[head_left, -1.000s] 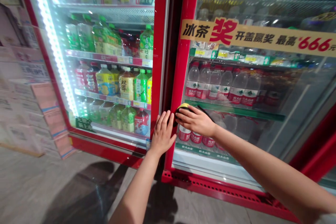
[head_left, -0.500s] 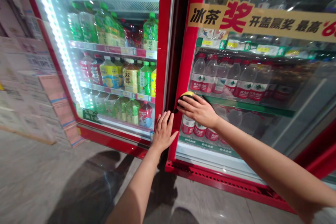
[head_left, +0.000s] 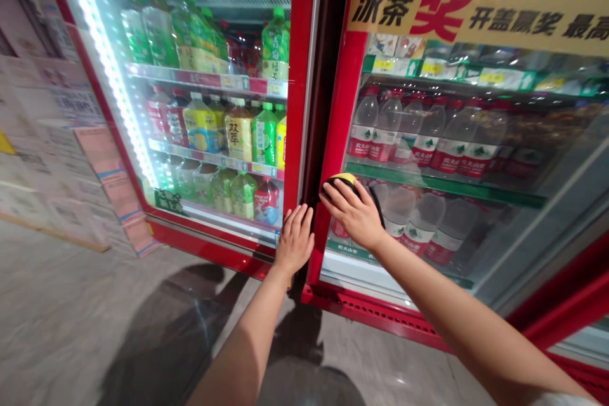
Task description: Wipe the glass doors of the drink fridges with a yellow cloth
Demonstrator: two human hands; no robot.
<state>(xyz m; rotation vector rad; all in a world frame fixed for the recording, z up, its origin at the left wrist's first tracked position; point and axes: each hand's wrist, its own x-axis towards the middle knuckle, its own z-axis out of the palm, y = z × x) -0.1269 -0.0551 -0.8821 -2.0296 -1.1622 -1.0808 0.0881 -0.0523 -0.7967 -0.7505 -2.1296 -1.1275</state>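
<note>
"Red frames two coolers before us, so which does each of our two hands touch?"

"Our left hand (head_left: 294, 242) lies against the lower right edge of the left cooler (head_left: 301, 76); its four fingers point up, the thumb stands apart, and we see nothing held in it; our right hand (head_left: 353, 212) is clamped on one black-and-yellow pad (head_left: 343, 176), four fingers spread across it."

"And where do we have that pad?"

"Against the left side of the right cooler (head_left: 339, 101), over the red frame and the glass beside it; part of it is hidden under our palm, and one dark gap (head_left: 320, 108) runs between the two coolers."

"What do we count behind the glass?"

"Six red-capped bottles (head_left: 454, 139) at the front of the right cooler's middle shelf, with more behind; three big clear bottles (head_left: 423, 222) below, right of our right hand, and part of one more beside it; six mixed drinks (head_left: 238, 130) along the front of the left cooler's middle shelf, the last cut by the frame."

"Anything else around us?"

"One yellow banner (head_left: 495, 16) crosses the right cooler above the red-capped bottles; cartons (head_left: 111, 184) stand stacked left of the left cooler, too blurred for us to count; our two forearms reach up over the grey floor (head_left: 52, 317), where dark shadows lie."
</note>
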